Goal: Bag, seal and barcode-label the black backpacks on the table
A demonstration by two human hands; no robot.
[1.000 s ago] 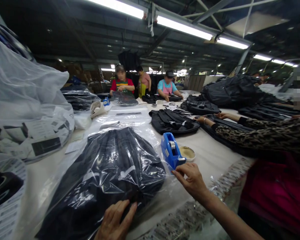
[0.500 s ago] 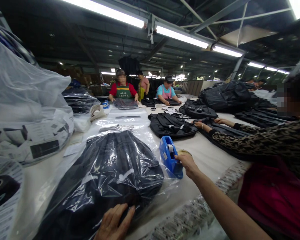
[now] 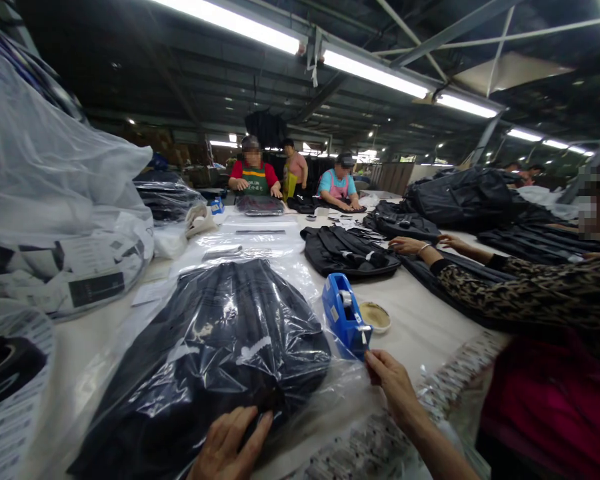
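A black backpack (image 3: 200, 373) lies in a clear plastic bag in front of me, shiny with creases. My left hand (image 3: 233, 443) rests on its near edge, fingers laid over the plastic and thumb apart. Just right of the bag stands a blue tape dispenser (image 3: 341, 310) with a roll of tape (image 3: 347, 298) in it. My right hand (image 3: 397, 387) is at the dispenser's near end, thumb and forefinger pinched on what looks like the tape's end; the clear strip itself barely shows. A small round dish (image 3: 376, 316) sits beside the dispenser.
More black backpacks (image 3: 350, 252) lie along the table (image 3: 430, 300). A co-worker's patterned sleeve (image 3: 520, 287) reaches in from the right. Other workers stand at the far end. A large translucent sack (image 3: 65, 180) bulges at left; a clear bag flap (image 3: 345, 383) spreads below the dispenser.
My right hand has moved down and toward me, from the dispenser's side to just off its near end, uncovering the round dish. My left hand stays on the bagged backpack.
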